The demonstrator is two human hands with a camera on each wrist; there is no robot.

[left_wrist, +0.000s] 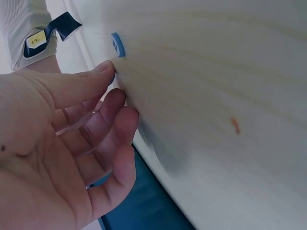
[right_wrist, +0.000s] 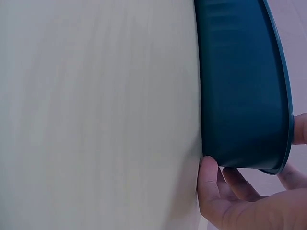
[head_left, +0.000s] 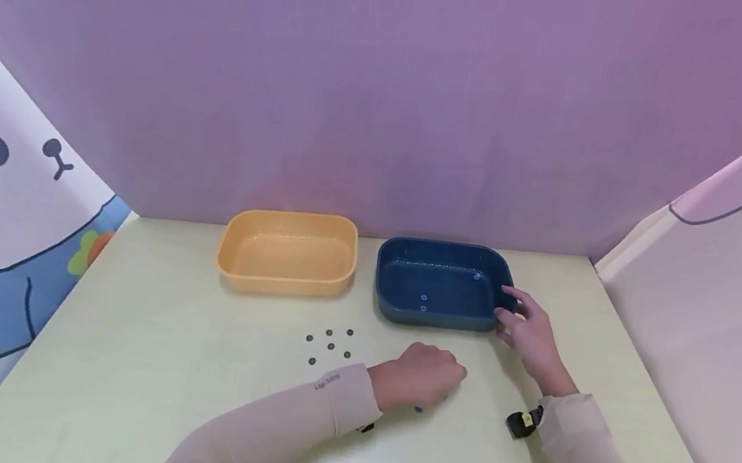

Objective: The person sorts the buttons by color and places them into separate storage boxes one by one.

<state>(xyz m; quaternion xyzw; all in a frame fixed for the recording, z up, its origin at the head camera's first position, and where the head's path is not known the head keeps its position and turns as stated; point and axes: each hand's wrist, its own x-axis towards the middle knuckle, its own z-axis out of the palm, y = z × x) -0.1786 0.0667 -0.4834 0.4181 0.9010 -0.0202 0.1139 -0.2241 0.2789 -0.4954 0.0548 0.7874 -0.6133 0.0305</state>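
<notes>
On my head cam, nearest: blue disc (head_left: 419,409) on worktop (head_left: 109,344), just R of ctr. L hand (head_left: 422,373) right by it, fingers curled, thumb near index; blue sliver at thumb, can't tell if gripped. Six green discs (head_left: 330,346) loose, short of the gap btw bins. R hand (head_left: 529,337) grips R end of blue bin (head_left: 440,320), fingers over rim. Bin's at worktop back edge, 3 small rings (head_left: 423,298) inside: 2 nr front wall, 1 nr back R corner. Orange bin (head_left: 287,285) to its L, same edge.
</notes>
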